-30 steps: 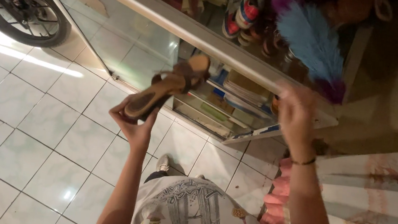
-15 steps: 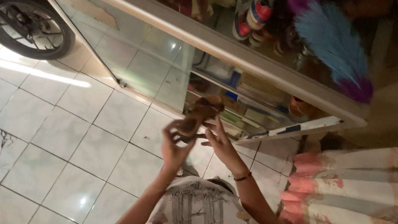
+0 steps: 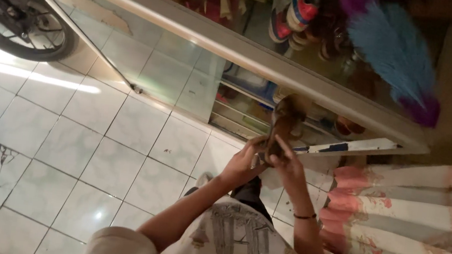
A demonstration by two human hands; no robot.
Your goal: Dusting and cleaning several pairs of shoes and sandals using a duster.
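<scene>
A brown sandal (image 3: pixel 282 122) is held up in front of the open lower shelf of a glass-fronted cabinet (image 3: pixel 209 33). My left hand (image 3: pixel 245 161) grips its heel end from the left. My right hand (image 3: pixel 289 166) grips it from the right, a dark band on that wrist. The toe end of the sandal points toward the shelf with stacked flat items (image 3: pixel 242 109). Both hands are close together, just above my knee.
A blue and purple feather duster (image 3: pixel 398 56) and colourful shoes (image 3: pixel 292 11) lie on top of the cabinet. A motorbike wheel (image 3: pixel 17 27) stands at the upper left on white floor tiles (image 3: pixel 52 140). A pink striped cloth (image 3: pixel 416 219) hangs at the right.
My right hand came down from the cabinet top and joined the left on the sandal. Both hands then carried it rightward toward the open shelf.
</scene>
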